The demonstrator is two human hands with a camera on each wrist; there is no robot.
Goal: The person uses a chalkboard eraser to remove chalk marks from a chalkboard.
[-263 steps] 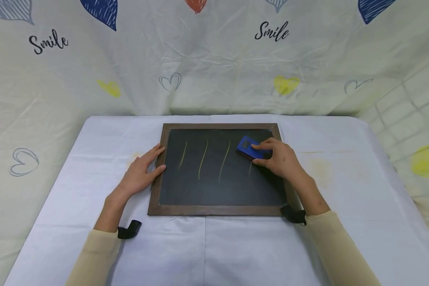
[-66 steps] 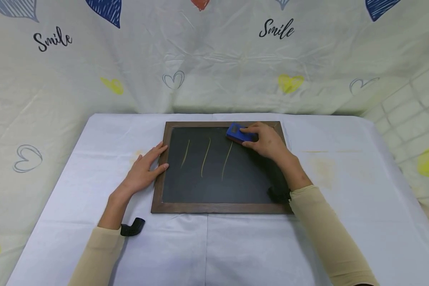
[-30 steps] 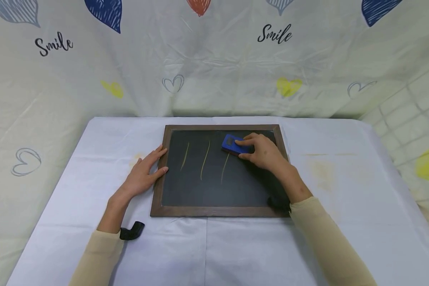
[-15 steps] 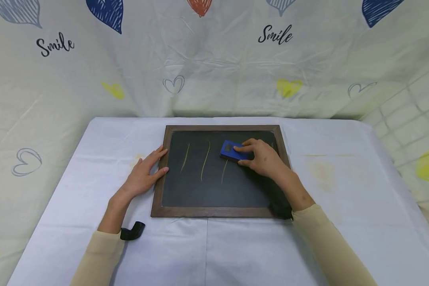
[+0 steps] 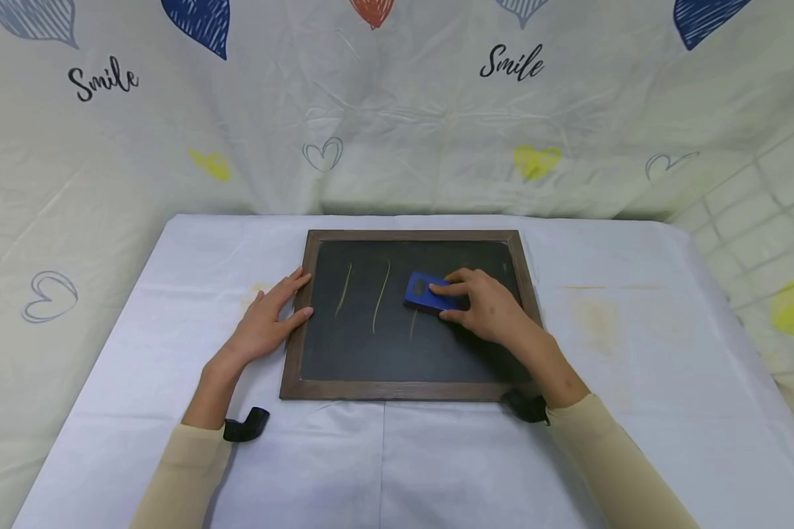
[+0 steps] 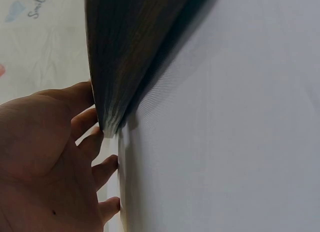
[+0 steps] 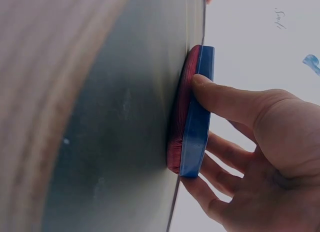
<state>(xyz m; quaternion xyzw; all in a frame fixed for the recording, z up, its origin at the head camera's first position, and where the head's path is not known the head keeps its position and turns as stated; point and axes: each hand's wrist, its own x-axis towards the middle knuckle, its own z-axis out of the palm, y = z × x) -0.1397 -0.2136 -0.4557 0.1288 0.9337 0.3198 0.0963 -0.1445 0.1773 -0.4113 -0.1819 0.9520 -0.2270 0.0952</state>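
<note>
The right hand (image 5: 486, 312) grips the blue eraser (image 5: 423, 292) by its long edges, felt pad flat just right of the chalkboard's (image 5: 410, 360) centre; it looks light, rigid-backed and soft-faced, while the left hand (image 5: 265, 323) rests flat, fingers straight, at the frame's nine o'clock edge.

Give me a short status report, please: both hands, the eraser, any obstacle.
Left hand flat, braces chalkboard frame. Right hand grips blue eraser, pad on board, over third chalk line. Two full lines to its left. Nothing blocking.
</note>
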